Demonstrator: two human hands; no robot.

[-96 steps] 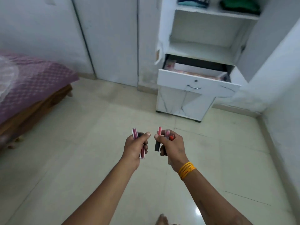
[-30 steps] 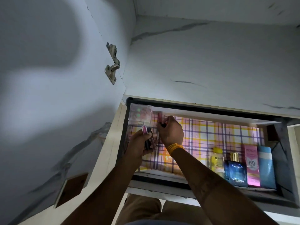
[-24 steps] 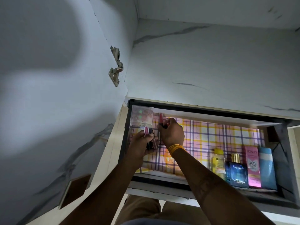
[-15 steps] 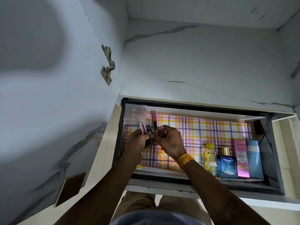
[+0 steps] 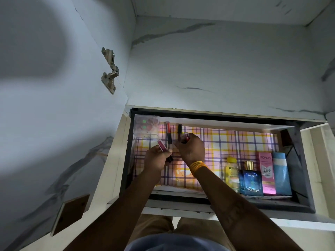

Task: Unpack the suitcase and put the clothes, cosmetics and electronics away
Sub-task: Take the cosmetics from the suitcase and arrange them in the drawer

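Both hands are over the left part of an open drawer (image 5: 306,180) lined with plaid paper. My left hand (image 5: 156,158) grips a pink lip-gloss tube (image 5: 161,145) and a dark tube beneath it. My right hand (image 5: 190,151), with orange bangles at the wrist, holds a red-capped tube (image 5: 185,138) in curled fingers. Two lip-gloss tubes lie on the liner just beyond the hands: a red one (image 5: 41,132) and a darker one (image 5: 179,131). A clear palette box (image 5: 146,124) sits in the back left corner.
At the drawer's right front stand a yellow bottle (image 5: 231,173), a blue perfume box (image 5: 251,182), a pink Pond's BB box (image 5: 266,171) and a light-blue pack (image 5: 281,173). A white marble-patterned shelf (image 5: 217,69) overhangs the drawer. A door hinge (image 5: 109,69) sits on the left panel.
I walked from the room to the drawer. Since half a second ago a second, darker tube lies on the liner beside the red one, and my right hand has drawn back slightly.
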